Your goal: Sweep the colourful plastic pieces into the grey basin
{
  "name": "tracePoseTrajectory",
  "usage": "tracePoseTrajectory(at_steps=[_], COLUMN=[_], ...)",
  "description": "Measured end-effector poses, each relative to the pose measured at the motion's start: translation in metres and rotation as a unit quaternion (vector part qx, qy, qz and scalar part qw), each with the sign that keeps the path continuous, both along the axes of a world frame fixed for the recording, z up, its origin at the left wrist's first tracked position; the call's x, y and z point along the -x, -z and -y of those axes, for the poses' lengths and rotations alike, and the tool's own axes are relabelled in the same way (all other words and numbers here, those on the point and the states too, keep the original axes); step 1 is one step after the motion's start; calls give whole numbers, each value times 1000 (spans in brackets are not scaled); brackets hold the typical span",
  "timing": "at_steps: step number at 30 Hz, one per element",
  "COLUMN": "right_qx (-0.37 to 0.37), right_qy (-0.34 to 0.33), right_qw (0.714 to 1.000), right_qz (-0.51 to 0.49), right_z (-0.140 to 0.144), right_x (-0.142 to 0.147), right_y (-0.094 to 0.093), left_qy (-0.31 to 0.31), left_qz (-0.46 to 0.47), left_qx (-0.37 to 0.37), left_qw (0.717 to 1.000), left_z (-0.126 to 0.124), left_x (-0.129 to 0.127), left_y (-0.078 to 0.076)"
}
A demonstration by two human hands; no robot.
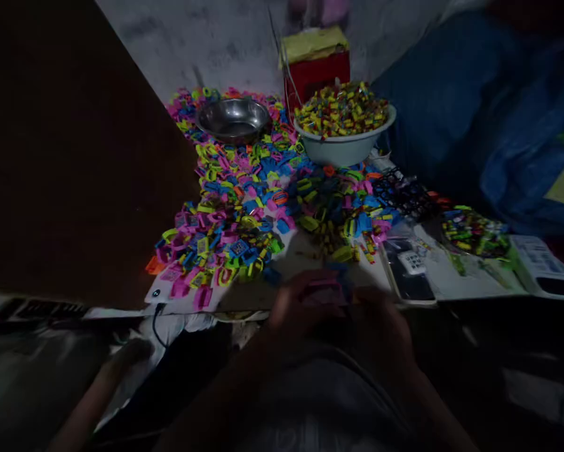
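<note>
At the front edge of the table, my left hand [291, 304] is closed around a pink plastic piece [323, 292]. A blue plastic piece [340, 273] shows right beside it, near my fingers. My right hand [383, 314] is close on the other side, its fingers curled in toward the pink piece; what they hold is hidden in the dark. Just beyond both hands lie small yellow pieces [329, 238] in shadow. A large heap of pink, blue, yellow and orange plastic pieces [234, 242] spreads over the table behind and to the left.
A steel bowl [233, 119] sits on the heap. Behind it stand a red box [317, 72] and a pale basin [338, 150] full of yellow-red pieces. A phone [408, 270] lies right, near a bowl of small pieces [474, 232]. Another person's arm [98, 389] shows lower left.
</note>
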State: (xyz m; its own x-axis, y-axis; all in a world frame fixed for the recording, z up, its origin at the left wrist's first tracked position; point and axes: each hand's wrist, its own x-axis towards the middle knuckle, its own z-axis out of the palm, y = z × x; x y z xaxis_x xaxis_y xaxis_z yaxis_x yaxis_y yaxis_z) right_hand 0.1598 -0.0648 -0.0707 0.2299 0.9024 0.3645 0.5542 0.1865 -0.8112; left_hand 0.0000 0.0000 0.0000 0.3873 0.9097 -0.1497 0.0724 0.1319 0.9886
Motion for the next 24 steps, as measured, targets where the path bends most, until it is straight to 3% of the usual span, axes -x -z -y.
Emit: tracePoseTrajectory(at_steps=[7, 10, 14, 20, 24], right_qx=[-4, -1, 43, 121, 174], right_qy=[-18, -37, -69, -102, -139], right_qw=[998, 989, 954, 908, 892], right_qz=[55, 143, 289, 389, 393], right_z=[0, -1, -5, -8, -10], right_x=[-1, 1, 4, -1, -3], right_y=[-9, -16, -24, -20, -12], left_qy=[12, -2, -32, 22, 62], left_qz=[-43, -58, -80, -86, -101], left_qx=[-38, -41, -38, 69, 119], left_qw=[998, 997, 996, 994, 986], left_z=[1, 1, 4, 10, 6], left_x=[1, 1, 2, 5, 12], left_y=[9, 13, 21, 44, 49])
